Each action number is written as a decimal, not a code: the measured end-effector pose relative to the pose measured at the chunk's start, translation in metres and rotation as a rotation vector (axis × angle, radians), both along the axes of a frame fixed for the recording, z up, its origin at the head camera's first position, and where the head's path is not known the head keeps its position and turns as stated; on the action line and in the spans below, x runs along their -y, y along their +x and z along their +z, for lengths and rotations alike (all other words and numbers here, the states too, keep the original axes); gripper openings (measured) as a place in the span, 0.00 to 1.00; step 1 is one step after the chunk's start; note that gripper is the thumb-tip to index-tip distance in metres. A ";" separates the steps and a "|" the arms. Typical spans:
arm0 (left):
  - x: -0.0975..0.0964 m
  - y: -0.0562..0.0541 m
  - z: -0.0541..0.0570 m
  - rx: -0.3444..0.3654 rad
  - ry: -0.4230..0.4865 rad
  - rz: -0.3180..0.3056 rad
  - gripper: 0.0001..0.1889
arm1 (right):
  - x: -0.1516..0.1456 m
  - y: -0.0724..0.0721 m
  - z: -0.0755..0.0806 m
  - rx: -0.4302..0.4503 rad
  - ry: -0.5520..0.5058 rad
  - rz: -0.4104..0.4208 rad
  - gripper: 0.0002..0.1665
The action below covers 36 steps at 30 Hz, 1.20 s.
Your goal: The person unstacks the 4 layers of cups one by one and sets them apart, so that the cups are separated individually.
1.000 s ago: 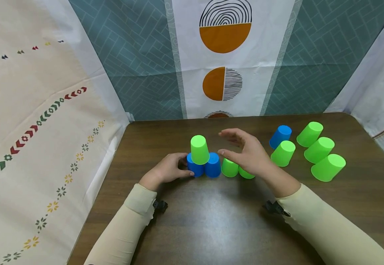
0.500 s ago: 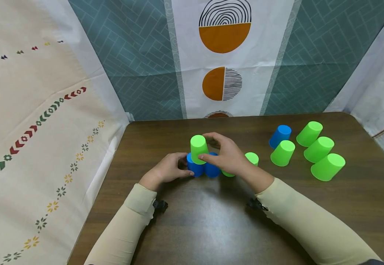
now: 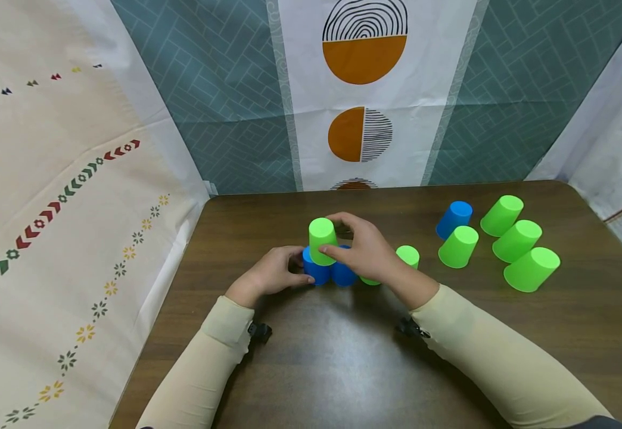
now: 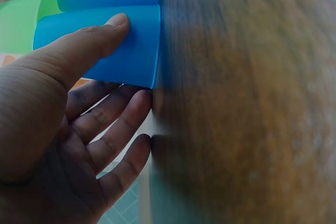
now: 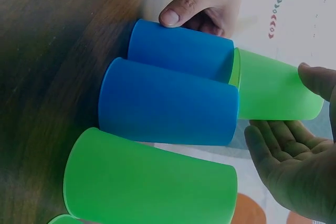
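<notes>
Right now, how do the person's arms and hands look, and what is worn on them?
Long, slightly wrinkled cream sleeves are worn, with a small black device near each cuff. The left hand and right hand are both ungloved.

High and wide from the head, low and close from the wrists

The head camera looks forward and down from above and behind the bare left hand (image 3: pixel 272 272) and bare right hand (image 3: pixel 366 247), taking in both cream fabric sleeves (image 3: pixel 209 351) and the brown wooden table (image 3: pixel 322 369) to its far edge beyond the hands. The left wrist camera sits close, facing along the left hand's fingers, rolled so the tabletop stands at frame right. The right wrist camera, also near, rolls oppositely, tabletop at frame left, and looks past the right hand toward the left. All three share two blue tapered plastic cups (image 4: pixel 137 51) and the bright green tapered plastic cup (image 3: pixel 320 238) between the hands.
</notes>
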<state>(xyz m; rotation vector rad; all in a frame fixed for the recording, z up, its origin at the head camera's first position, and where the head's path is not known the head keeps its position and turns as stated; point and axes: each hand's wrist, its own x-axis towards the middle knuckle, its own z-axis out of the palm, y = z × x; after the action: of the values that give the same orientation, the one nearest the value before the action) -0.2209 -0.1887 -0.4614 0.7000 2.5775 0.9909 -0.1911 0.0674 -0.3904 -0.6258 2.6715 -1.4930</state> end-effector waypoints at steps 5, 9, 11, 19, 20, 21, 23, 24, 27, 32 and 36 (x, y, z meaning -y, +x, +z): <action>0.000 0.000 0.000 -0.005 -0.001 -0.002 0.27 | -0.006 0.002 0.005 0.021 -0.036 -0.021 0.34; 0.000 0.001 0.000 -0.010 -0.002 0.002 0.25 | -0.016 0.005 0.009 0.032 -0.050 -0.044 0.34; 0.000 0.001 0.000 -0.012 -0.004 0.001 0.25 | -0.022 0.007 0.010 0.030 -0.044 -0.065 0.35; 0.000 0.002 -0.001 -0.017 -0.021 0.012 0.25 | -0.058 0.017 0.014 -0.015 -0.098 -0.095 0.33; 0.000 0.002 -0.001 -0.018 -0.023 0.013 0.26 | -0.063 0.019 0.014 -0.021 -0.112 -0.101 0.33; 0.000 0.002 -0.001 -0.019 -0.024 0.013 0.26 | -0.068 0.020 0.015 -0.024 -0.127 -0.109 0.32; -0.001 0.002 0.000 -0.020 -0.026 0.013 0.26 | -0.079 0.023 0.015 -0.031 -0.154 -0.120 0.31; -0.001 0.002 0.000 -0.022 -0.028 0.012 0.27 | -0.084 0.024 0.015 -0.035 -0.157 -0.128 0.30; -0.001 0.003 -0.001 -0.029 -0.036 0.012 0.27 | -0.100 0.030 0.016 -0.043 -0.158 -0.151 0.29; 0.001 0.004 -0.001 -0.021 -0.036 0.010 0.27 | -0.125 0.038 0.013 -0.058 -0.152 -0.209 0.28; 0.001 0.003 -0.002 -0.019 -0.034 0.011 0.28 | -0.144 0.043 0.007 -0.090 -0.184 -0.239 0.27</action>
<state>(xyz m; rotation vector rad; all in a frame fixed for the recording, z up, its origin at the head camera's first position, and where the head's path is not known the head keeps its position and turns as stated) -0.2180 -0.1896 -0.4631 0.6902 2.6107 0.9455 -0.1483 0.2111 -0.3837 -0.3979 2.7806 -1.8280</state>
